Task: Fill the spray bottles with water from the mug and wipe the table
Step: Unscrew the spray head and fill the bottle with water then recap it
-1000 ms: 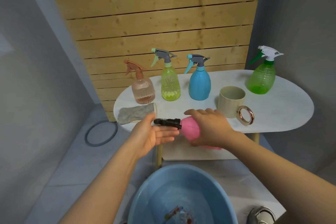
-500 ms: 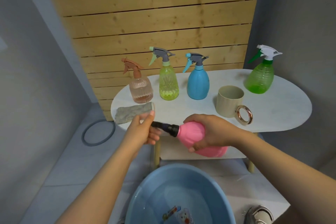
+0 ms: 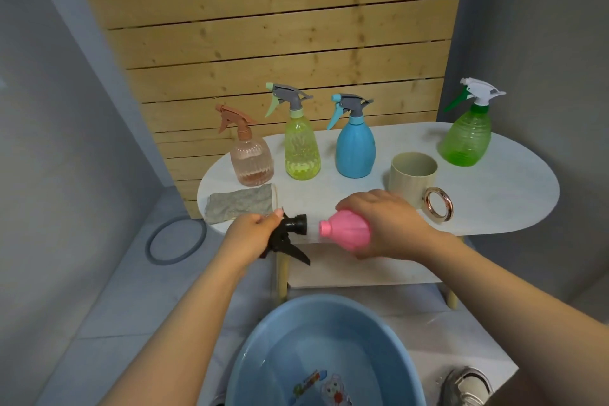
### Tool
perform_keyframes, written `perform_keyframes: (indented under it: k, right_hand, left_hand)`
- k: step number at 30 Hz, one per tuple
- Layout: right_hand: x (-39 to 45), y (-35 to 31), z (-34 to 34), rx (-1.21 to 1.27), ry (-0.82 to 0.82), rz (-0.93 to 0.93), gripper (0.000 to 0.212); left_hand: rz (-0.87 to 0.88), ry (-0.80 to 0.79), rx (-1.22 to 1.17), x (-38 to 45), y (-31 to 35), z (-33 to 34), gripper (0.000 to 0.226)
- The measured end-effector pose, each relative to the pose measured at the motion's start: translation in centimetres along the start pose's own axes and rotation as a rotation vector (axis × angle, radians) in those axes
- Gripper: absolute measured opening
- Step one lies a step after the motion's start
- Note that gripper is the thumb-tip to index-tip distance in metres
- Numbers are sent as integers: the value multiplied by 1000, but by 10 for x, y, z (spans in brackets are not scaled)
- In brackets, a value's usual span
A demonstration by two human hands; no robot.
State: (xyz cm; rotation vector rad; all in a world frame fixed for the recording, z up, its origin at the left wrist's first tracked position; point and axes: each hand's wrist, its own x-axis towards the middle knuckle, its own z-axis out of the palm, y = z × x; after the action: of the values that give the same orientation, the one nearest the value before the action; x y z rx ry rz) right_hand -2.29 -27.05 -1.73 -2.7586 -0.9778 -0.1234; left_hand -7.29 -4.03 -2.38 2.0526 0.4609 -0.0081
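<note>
I see a white oval surface (image 3: 494, 204) against a wood-slat wall, grey walls either side, a grey cloth (image 3: 240, 204) at its left end and a blue basin (image 3: 260, 349) on the floor below. On it stand peach (image 3: 252, 158), yellow-green (image 3: 301, 148), blue (image 3: 355, 148) and green (image 3: 466, 138) spray bottles, contents unclear, plus the mug (image 3: 413, 175), interior hidden. My right hand (image 3: 385, 224) grips the tilted pink bottle (image 3: 346, 234) at the front edge; my left hand (image 3: 252, 237) grips its detached black sprayer head (image 3: 288, 237).

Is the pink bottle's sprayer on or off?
Off. The left hand holds the black sprayer apart from the pink bottle; its neck is bare.
</note>
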Motion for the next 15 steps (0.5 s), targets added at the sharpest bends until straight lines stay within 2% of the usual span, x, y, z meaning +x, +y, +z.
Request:
perform_keyframes:
  k: [4,9,12,15]
  right_hand:
    - [-3,9,-5,87,19,103,80]
    - [-10,26,-2,219,-95,361,72]
    - [-10,32,-1,373,-98,474,70]
    - [-10,33,-2,421,-103,513,73]
  left_hand:
    - [-86,78,-126,16,-10,-13,44]
    - [-244,158,-271,30,-23,-17,40]
    - [-274,174,-324,36,-26,-10,37]
    - [-262,140,-364,41,-23,10,33]
